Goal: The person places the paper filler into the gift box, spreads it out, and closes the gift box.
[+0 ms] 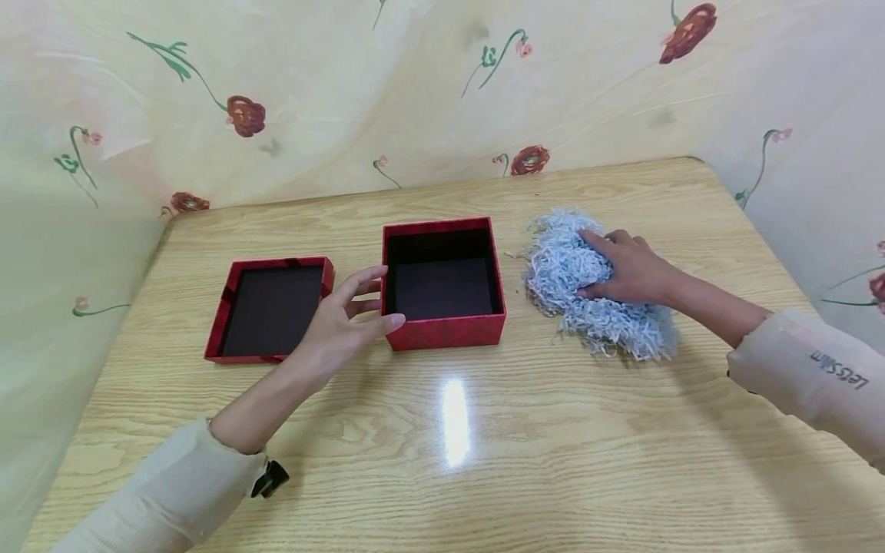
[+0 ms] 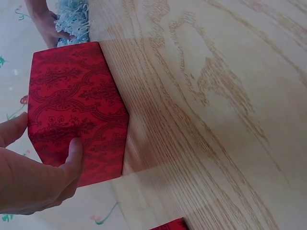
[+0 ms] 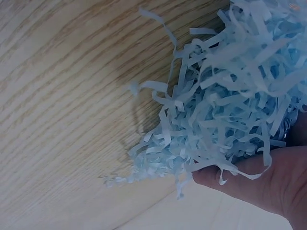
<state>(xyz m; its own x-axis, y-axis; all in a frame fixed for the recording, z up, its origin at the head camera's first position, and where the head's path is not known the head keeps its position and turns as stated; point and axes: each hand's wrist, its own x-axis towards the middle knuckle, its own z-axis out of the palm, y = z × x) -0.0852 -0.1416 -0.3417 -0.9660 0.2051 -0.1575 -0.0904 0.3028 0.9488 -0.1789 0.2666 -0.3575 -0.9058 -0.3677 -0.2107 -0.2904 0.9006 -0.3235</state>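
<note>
A red patterned box (image 1: 445,332) with a dark inside stands uncovered in the middle of the wooden table. My left hand (image 1: 346,316) touches its left side, the thumb against the front left corner and the other fingers along the left wall. To the right lies a heap of pale blue shredded paper (image 1: 563,265). My right hand (image 1: 632,269) grips into the heap, thumb and index finger spread around a clump. Strips cross over the thumb (image 3: 240,179) in the right wrist view; the other fingers are mostly hidden there.
Left of the box lies its shallow red lid (image 1: 276,311), dark inside facing up, partly behind the left hand. Flower-printed cloth (image 1: 311,92) hangs at the back and sides of the table (image 1: 553,461). A few loose strips lie around the paper heap.
</note>
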